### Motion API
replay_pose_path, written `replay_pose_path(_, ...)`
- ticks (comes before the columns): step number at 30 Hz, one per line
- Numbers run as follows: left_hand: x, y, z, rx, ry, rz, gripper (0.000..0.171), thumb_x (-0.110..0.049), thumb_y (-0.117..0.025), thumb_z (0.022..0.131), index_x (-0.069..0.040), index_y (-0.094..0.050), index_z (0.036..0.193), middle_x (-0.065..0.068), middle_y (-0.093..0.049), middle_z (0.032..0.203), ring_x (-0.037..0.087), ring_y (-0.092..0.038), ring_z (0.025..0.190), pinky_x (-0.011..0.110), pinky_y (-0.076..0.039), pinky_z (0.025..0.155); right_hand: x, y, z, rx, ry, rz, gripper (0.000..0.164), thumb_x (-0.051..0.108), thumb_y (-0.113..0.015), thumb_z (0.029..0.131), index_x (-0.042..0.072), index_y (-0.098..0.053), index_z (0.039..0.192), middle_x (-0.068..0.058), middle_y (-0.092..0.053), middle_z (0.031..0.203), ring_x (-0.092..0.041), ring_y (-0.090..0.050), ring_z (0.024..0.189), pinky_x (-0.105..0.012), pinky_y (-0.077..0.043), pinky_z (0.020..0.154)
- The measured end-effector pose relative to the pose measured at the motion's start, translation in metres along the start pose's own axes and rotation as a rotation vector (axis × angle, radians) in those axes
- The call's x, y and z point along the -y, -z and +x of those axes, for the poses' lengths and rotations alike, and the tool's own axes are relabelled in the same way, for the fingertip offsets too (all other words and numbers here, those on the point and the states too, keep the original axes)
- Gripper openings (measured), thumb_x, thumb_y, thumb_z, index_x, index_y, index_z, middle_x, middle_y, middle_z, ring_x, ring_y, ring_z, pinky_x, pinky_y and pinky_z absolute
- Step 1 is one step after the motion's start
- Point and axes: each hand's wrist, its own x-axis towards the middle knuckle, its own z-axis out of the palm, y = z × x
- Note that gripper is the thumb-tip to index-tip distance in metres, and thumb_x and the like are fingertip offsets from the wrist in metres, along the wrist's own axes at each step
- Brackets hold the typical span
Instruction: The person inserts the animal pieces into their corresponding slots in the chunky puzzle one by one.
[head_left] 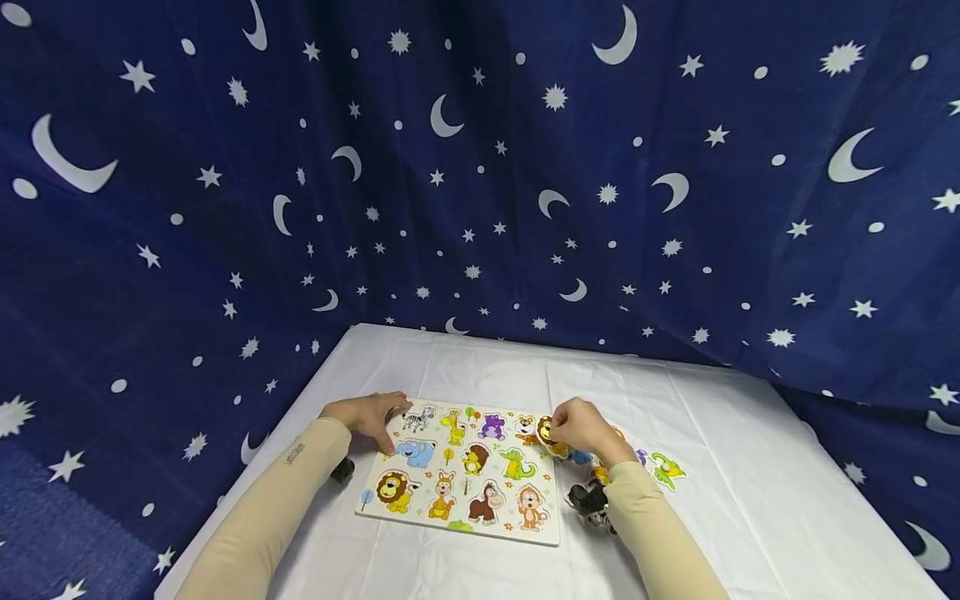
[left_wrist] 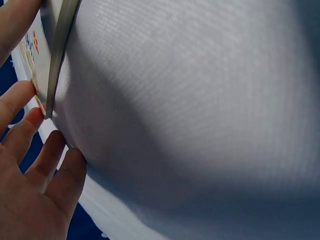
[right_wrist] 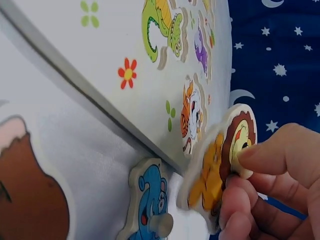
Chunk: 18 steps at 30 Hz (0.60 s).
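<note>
The puzzle board (head_left: pixel 493 468), white with printed animals, lies flat on the table. My left hand (head_left: pixel 367 417) is at its far left corner; the thumb and fingertips touch the board's edge, as the left wrist view also shows. My right hand (head_left: pixel 581 427) pinches the knob of a wooden lion puzzle piece (right_wrist: pixel 205 175) between thumb and fingers. The piece is tilted over the board's right edge, near the printed tiger (right_wrist: pixel 191 111). Beside the board, under the right hand, lies a blue elephant piece (right_wrist: pixel 150 200) with a pale knob.
Loose animal pieces lie right of the board, among them a green crocodile piece (head_left: pixel 666 471) and a zebra piece (head_left: pixel 600 521) partly hidden by the right wrist. A brown piece (right_wrist: pixel 37 195) is cut off in the right wrist view. A dark blue star-patterned curtain (head_left: pixel 510 250) hangs behind the white table (head_left: pixel 480 358).
</note>
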Motion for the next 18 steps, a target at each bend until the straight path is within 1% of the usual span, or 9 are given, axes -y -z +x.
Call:
replay_pose_path(2, -0.002, 0.002, -0.001, 0.011, -0.007, -0.003, 0.096, -0.009, -0.093, 0.064, -0.010, -0.048, 0.148, 0.015, -0.025, 0.166, 0.042, -0.021, 0.152, 0.056, -0.019, 0.124, 0.001, 0.000, 0.000, -0.006, -0.006, 0.001, 0.018, 0.000, -0.068, 0.074, 0.010, -0.063, 0.061, 0.007, -0.053, 0.054, -0.010, -0.045, 0.052, -0.025, -0.040, 0.054)
replay_pose_path(8, -0.003, 0.004, 0.000, 0.000, -0.006, 0.003, 0.097, -0.011, -0.094, 0.062, -0.012, -0.049, 0.147, 0.014, -0.026, 0.165, 0.042, -0.021, 0.152, 0.057, -0.019, 0.123, 0.001, -0.005, 0.001, -0.028, -0.044, 0.026, 0.012, 0.003, -0.072, 0.075, 0.010, -0.068, 0.066, 0.005, -0.060, 0.060, -0.010, -0.050, 0.058, -0.025, -0.042, 0.058)
replay_pose_path(15, 0.000, 0.002, 0.001, 0.013, -0.017, -0.017, 0.098, -0.008, -0.095, 0.061, -0.010, -0.048, 0.148, 0.016, -0.025, 0.165, 0.042, -0.020, 0.152, 0.057, -0.018, 0.124, -0.001, -0.013, -0.001, -0.042, -0.057, 0.085, 0.009, 0.001, -0.073, 0.075, 0.008, -0.072, 0.071, 0.004, -0.064, 0.063, -0.011, -0.053, 0.060, -0.026, -0.045, 0.060)
replay_pose_path(18, 0.001, 0.003, 0.002, 0.003, -0.020, 0.006, 0.099, -0.011, -0.095, 0.061, -0.011, -0.049, 0.148, 0.015, -0.027, 0.165, 0.042, -0.022, 0.152, 0.057, -0.019, 0.123, -0.002, -0.015, -0.001, -0.058, -0.055, 0.099, 0.008, 0.000, -0.072, 0.074, 0.008, -0.073, 0.071, 0.003, -0.065, 0.064, -0.010, -0.053, 0.060, -0.026, -0.045, 0.059)
